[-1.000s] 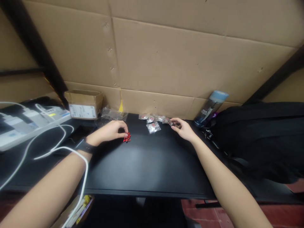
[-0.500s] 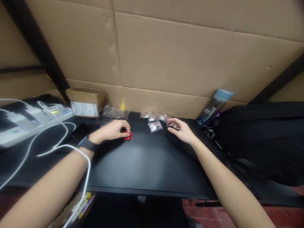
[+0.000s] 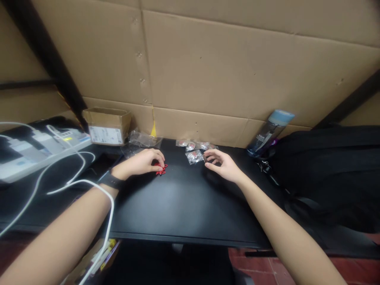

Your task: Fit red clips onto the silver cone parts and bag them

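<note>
Red knotted cord (image 3: pixel 162 169) lies on the black table under the fingertips of my left hand (image 3: pixel 147 161), which is closed on it in a pinch. Part of the cord is hidden by the fingers. My right hand (image 3: pixel 224 164) is further right, thumb and fingers curved around a thin dark thing too small to name. Just left of its fingertips lies a small clear plastic packet (image 3: pixel 194 156) with something red inside. Behind it are several similar packets (image 3: pixel 190 146) in a cluster.
At the back left stand a cardboard box (image 3: pixel 106 126) and crumpled clear plastic (image 3: pixel 143 138). A white power strip (image 3: pixel 44 152) and white cables lie at the left. A bottle with a blue lid (image 3: pixel 268 132) and a black bag (image 3: pixel 326 174) are at the right.
My right hand has shifted a little left, closer to the front packet. The left hand stays in place, and the red cord now looks more spread out beneath its fingers.
</note>
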### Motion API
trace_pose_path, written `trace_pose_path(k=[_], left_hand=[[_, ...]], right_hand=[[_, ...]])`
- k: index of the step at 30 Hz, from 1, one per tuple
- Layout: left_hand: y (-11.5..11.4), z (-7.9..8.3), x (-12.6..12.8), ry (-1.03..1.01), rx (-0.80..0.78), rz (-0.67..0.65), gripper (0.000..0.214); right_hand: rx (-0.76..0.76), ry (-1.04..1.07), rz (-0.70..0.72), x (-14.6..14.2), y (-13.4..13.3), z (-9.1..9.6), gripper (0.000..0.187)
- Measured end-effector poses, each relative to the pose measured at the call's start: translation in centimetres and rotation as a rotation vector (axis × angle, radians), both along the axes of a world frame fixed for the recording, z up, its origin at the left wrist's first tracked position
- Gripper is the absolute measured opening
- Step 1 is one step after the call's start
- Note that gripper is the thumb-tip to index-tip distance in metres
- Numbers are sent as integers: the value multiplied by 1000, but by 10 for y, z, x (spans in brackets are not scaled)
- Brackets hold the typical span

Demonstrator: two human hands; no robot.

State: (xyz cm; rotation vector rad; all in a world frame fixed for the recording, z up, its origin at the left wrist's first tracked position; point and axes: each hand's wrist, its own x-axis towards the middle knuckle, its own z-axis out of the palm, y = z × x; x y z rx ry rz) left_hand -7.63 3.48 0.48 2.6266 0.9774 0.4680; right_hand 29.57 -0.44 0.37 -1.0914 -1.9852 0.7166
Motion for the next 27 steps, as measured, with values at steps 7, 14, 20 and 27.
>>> trace_pose_path(k=[7,14,20,27], left_hand=[[-5,5,5,-38,38,6,23],[-40,17,40,-343,-167,51,25],[-63,11,74,-523,-156,46,21],[-70,4,85,-608,-131,80,17]], right_hand=[[-106,132,77,-11,-7,-1,41],[-288,404,176,-41,-29,-2,46],[-360,558,208,-58,-44,-2,49],[-359,572,233,-64,-52,1,44]])
